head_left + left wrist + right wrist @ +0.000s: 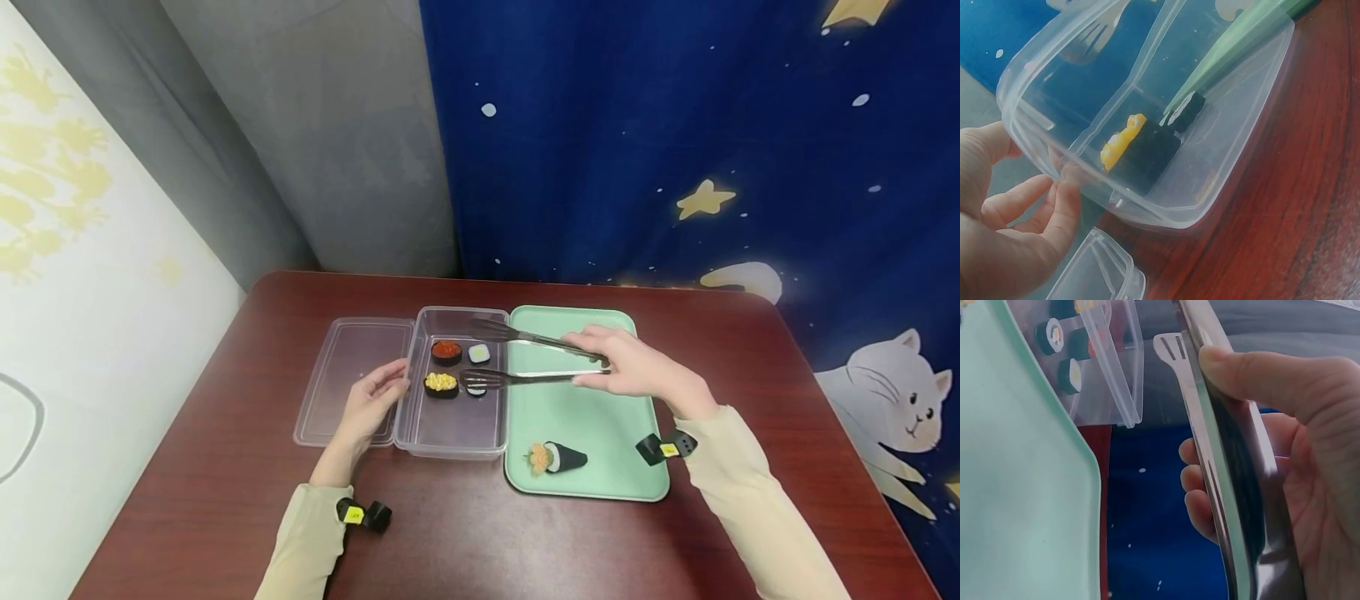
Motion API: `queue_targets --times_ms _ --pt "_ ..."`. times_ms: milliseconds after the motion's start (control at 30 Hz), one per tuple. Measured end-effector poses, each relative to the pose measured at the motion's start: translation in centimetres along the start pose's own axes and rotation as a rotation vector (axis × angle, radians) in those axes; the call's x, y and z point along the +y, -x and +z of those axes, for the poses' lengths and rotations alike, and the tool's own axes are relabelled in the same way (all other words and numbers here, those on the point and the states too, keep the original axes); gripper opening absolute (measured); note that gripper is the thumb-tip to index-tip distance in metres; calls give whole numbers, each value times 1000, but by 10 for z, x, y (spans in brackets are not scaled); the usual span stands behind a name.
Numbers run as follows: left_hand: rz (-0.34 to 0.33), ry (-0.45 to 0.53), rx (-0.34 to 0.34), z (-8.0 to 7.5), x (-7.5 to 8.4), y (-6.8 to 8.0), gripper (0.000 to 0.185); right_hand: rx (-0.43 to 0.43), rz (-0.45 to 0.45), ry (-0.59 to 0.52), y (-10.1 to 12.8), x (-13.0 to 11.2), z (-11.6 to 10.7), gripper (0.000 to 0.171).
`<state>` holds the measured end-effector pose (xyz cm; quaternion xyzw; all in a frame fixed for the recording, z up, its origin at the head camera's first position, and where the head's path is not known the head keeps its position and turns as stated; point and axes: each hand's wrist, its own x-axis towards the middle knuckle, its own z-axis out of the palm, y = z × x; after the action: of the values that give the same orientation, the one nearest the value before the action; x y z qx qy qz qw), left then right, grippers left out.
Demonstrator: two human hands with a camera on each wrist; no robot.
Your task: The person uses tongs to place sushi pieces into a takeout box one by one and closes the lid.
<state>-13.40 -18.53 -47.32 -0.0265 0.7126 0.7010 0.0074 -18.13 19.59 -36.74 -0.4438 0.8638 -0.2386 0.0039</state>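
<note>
My left hand (372, 402) holds the left rim of a clear plastic container (450, 433), thumb and fingers at its edge. Inside sit a sushi piece with red topping (446, 352), one with yellow topping (441, 383) and a small white-centred roll (479, 354). Another roll (1187, 112) is partly hidden under the tongs in the head view. My right hand (626, 362) grips a pair of tongs (536, 379) with dark slotted ends. The tongs' arms are spread, their ends over the container with nothing between them.
A green tray (600, 479) adjoins the container on the right, bearing a cone-shaped hand roll (564, 457) near its front. The clear lid (352, 358) lies left of the container. Curtains (600, 167) hang behind the brown table (450, 533).
</note>
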Motion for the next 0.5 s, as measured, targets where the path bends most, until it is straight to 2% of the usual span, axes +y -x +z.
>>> queue_targets --times_ms 500 --pt "-20 -12 -5 -1 0 1 41 174 61 -131 89 5 15 58"
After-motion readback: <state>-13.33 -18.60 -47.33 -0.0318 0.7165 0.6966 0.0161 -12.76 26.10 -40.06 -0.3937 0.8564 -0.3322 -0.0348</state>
